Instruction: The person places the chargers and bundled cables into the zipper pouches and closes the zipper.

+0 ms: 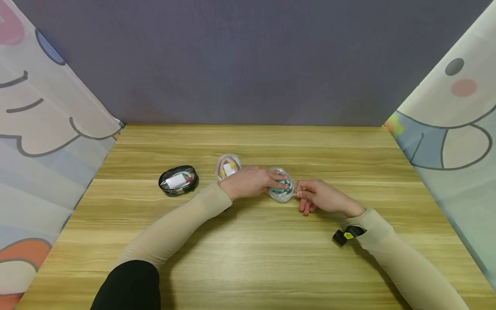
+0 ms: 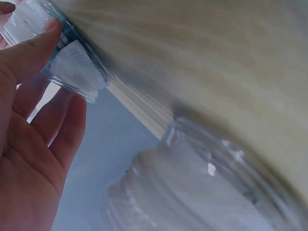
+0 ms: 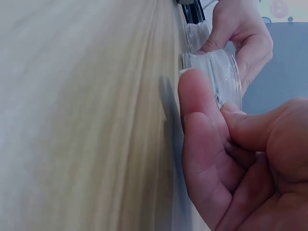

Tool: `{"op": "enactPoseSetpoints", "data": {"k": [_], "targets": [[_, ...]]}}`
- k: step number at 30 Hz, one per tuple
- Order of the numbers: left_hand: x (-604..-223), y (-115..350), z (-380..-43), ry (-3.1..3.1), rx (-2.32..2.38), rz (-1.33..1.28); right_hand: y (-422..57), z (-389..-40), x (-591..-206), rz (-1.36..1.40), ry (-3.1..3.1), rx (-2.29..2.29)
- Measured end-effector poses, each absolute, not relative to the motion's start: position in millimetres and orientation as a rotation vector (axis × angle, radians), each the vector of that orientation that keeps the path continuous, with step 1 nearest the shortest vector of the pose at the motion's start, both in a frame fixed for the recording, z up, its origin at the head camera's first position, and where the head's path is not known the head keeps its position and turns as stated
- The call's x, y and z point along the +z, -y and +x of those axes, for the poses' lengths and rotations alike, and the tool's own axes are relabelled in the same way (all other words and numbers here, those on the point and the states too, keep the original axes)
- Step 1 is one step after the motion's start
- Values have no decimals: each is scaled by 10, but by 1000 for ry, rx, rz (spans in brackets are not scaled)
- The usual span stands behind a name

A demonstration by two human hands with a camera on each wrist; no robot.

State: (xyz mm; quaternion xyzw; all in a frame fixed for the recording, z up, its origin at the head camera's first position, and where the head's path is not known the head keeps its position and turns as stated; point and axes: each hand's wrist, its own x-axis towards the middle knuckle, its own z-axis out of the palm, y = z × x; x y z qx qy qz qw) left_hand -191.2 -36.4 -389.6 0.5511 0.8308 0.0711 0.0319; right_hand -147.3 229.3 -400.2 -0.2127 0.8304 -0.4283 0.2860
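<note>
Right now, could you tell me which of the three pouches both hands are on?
The rightmost pouch, with teal contents; the black-rimmed pouch and pink-filled pouch lie untouched.

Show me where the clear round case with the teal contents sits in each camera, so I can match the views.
Head: the clear case with teal contents lies mid-table, under the left hand, with the right hand at its right edge.
Left wrist: top left, at the fingertips.
Right wrist: upper centre-right, on edge.
Shared landmark: the wooden table.
</note>
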Motion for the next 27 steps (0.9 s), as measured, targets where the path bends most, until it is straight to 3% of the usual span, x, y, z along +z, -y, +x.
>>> {"op": "enactPoseSetpoints", "data": {"k": [13, 22, 27], "targets": [[-3857, 381, -1858, -2649, 35, 1757, -2360, -1579, -4041, -494, -2389, -1171], [-3902, 338, -1862, -2631, -19, 1956, -2308, -1682, -4063, -443, -2458, -1224], [-3922, 331, -1899, -2594, 36, 1866, -2317, -1709, -4061, -449, -2457, -1211]]}}
